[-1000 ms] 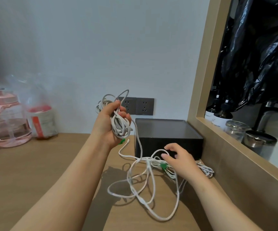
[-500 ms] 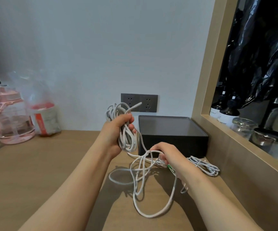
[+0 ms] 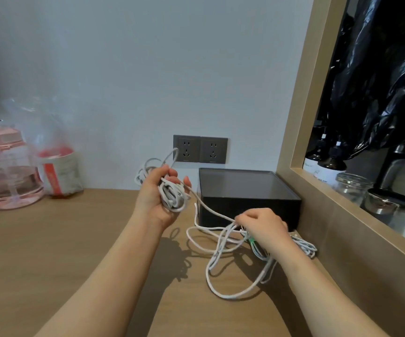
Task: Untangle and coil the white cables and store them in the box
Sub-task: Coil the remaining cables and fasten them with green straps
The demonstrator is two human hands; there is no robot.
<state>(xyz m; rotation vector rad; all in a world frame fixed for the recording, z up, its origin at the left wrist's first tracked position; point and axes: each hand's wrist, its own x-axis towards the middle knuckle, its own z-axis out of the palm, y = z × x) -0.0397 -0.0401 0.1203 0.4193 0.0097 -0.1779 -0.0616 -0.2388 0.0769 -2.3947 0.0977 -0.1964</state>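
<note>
Gripping a coiled bundle of thin white cable (image 3: 173,199), the left hand (image 3: 152,200) holds it raised above the light wooden tabletop (image 3: 50,239). The right hand (image 3: 263,226), fingers curled, pinches tangled white cable loops (image 3: 220,259) lying on the wood just before the black rectangular box (image 3: 245,190). One strand (image 3: 211,210) runs between both hands.

Left hand (image 3: 158,198) grip holding coiled white cables (image 3: 172,194), right hand (image 3: 262,226) grip pinching tangled strands below, black box (image 3: 247,195) just behind, desk (image 3: 62,239) beneath
</note>
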